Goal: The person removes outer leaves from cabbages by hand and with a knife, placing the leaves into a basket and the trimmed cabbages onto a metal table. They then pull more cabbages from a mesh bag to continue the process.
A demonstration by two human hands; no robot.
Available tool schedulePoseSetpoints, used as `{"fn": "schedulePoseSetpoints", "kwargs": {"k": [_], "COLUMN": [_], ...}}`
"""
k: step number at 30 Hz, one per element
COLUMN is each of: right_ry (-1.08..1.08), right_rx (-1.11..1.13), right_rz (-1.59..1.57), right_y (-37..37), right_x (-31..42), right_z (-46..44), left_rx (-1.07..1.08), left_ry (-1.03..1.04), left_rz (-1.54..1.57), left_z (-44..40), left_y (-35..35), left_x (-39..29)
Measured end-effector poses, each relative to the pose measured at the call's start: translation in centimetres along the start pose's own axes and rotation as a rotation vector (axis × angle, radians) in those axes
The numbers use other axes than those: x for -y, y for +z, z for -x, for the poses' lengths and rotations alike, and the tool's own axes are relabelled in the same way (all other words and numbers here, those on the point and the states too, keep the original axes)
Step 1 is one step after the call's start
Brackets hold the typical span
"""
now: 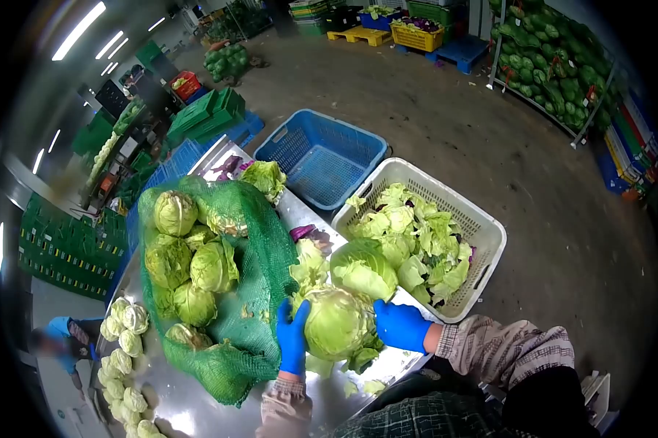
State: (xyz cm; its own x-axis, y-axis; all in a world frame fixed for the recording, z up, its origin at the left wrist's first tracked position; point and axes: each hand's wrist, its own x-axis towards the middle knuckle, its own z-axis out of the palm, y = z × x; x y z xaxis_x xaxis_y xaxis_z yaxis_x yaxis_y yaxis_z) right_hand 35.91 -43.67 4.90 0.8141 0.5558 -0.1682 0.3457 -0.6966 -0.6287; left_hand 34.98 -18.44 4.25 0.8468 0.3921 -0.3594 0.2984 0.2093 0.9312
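The cabbage (335, 323) sits on the metal counter (198, 409), near its edge, between the person's two blue-gloved hands. The left hand (292, 342) stands nearly upright, its forearm rising from the bottom of the view, with the palm side against the cabbage; its grip is spread, thumb and fingers forming a V. The right hand (402, 326) comes in almost sideways from the lower right, the patterned sleeve (489, 347) bent at the elbow, knuckles outward and fingers curled in close together at the cabbage's right edge. Whether that grip pinches a leaf, I cannot tell. Just beyond the cabbage lies a large pale-green leafy piece (363, 268), beside a light crate (494, 237) of loose leaves. A green mesh bag (267, 255) holding more cabbages (214, 267) lies left of the left hand.
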Motion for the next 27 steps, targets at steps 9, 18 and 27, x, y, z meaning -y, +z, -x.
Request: {"fn": "schedulePoseSetpoints", "kwargs": {"k": [9, 18, 27], "right_ry": [-0.176, 0.024, -0.004], "right_rx": [-0.177, 0.064, 0.148], "right_rz": [0.067, -0.088, 0.04], "right_y": [3.5, 0.4, 0.0], "right_x": [-1.5, -1.2, 0.5], "right_z": [0.0, -3.8, -4.8], "left_rx": [-0.067, 0.08, 0.238], "left_ry": [0.372, 0.126, -0.027], "left_rz": [-0.706, -0.724, -0.199], "left_z": [3.2, -3.3, -6.8], "left_y": [1.9, 2.5, -1.8], "left_x": [-0.7, -4.2, -2.9]}}
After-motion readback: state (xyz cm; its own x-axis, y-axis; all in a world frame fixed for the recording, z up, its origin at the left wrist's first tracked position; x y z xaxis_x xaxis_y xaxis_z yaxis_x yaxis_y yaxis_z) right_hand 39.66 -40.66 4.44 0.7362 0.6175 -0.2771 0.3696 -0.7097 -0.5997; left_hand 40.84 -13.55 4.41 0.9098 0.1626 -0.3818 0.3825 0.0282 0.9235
